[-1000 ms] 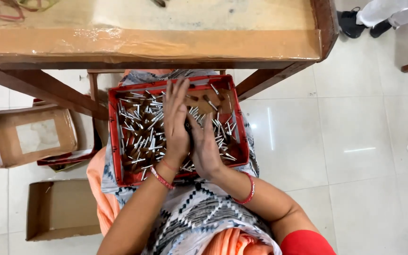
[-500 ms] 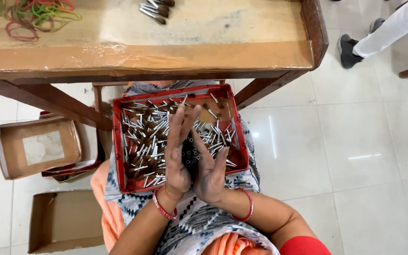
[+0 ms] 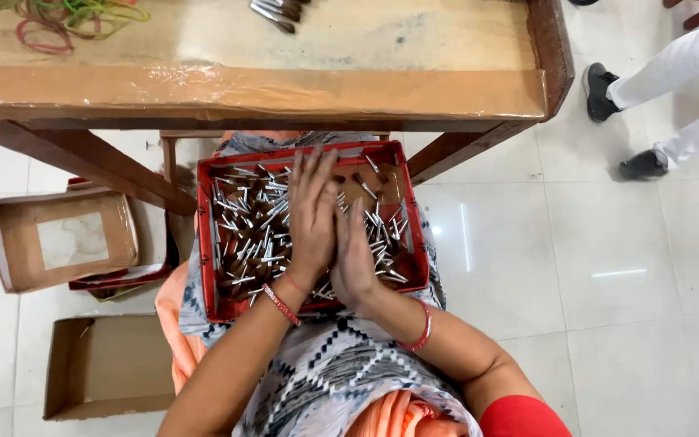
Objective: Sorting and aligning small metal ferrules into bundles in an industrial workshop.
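A red plastic tray (image 3: 208,243) rests on my lap, filled with several small silver and dark metal pins (image 3: 248,235). Over the middle of the tray my left hand (image 3: 311,214) and my right hand (image 3: 356,263) are pressed palm to palm, fingers straight and pointing away from me. The hands clamp a small bundle of pins between the palms; most of it is hidden. Red bangles sit on both wrists.
A wooden table (image 3: 285,89) stands just beyond the tray, with coloured rubber bands (image 3: 74,16) and a bunch of metal pins (image 3: 277,12) on top. Two open cardboard boxes (image 3: 62,239) (image 3: 103,364) lie on the floor at left. Another person's legs (image 3: 665,89) stand at the upper right.
My hands lifted from lying flat in the pins and closed together palm to palm. The view shifted so the tabletop shows more.
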